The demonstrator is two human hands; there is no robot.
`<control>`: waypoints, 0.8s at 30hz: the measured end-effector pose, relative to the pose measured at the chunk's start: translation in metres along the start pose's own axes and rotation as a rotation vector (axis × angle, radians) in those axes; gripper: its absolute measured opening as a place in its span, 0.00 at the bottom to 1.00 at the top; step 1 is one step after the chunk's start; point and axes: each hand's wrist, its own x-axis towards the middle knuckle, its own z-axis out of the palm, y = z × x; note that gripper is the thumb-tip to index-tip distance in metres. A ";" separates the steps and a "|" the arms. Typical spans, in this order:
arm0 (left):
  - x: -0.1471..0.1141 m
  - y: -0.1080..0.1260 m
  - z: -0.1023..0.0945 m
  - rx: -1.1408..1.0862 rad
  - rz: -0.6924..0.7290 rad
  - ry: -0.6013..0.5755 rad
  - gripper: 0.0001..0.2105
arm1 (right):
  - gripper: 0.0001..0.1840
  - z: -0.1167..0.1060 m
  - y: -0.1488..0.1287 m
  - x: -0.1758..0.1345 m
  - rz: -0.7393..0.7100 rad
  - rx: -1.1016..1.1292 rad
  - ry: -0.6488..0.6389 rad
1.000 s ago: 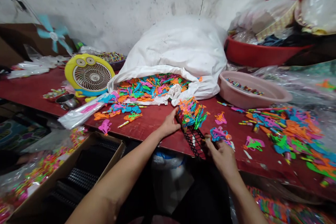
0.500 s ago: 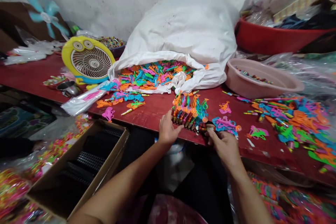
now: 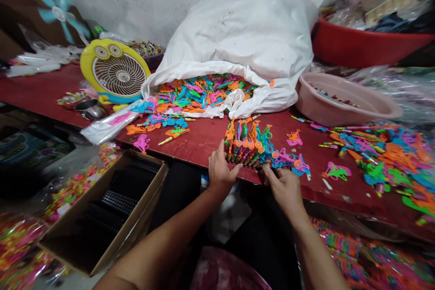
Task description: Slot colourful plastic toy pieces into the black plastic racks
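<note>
A row of small colourful plastic toys [image 3: 249,138] stands packed side by side at the front edge of the red table, brown ends toward me. My left hand [image 3: 220,167] braces the left end of the row, thumb along the front and fingers at the side. At the right end, my right hand [image 3: 283,186] is closed in a pinch low on a toy, which the fingers mostly hide. Just beyond it lie a few loose blue and pink toys [image 3: 288,159]. A white sack [image 3: 238,27] behind the row spills more such plastic pieces.
A yellow fan [image 3: 118,74] and a metal cup [image 3: 90,109] stand at left. Below them sits a cardboard box [image 3: 152,199] of black trays. On the right are a pink basin [image 3: 346,104], a red tub [image 3: 367,47] and a heap of loose toys [image 3: 394,158].
My right hand has moved left, closing against the right end of the row. My left hand stays at the left end. The view has shifted slightly.
</note>
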 end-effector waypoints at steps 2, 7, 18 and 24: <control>0.000 -0.001 0.001 -0.002 0.005 0.006 0.44 | 0.30 0.001 0.001 0.001 -0.049 -0.033 0.013; -0.002 -0.001 0.002 0.010 0.021 0.027 0.45 | 0.30 0.001 0.005 0.006 -0.140 -0.125 -0.017; 0.001 -0.004 -0.001 -0.016 0.038 -0.012 0.43 | 0.14 -0.002 0.007 0.018 -0.273 -0.276 -0.200; -0.002 0.009 -0.033 -0.064 0.201 0.203 0.33 | 0.13 0.000 0.007 0.017 -0.233 -0.316 -0.247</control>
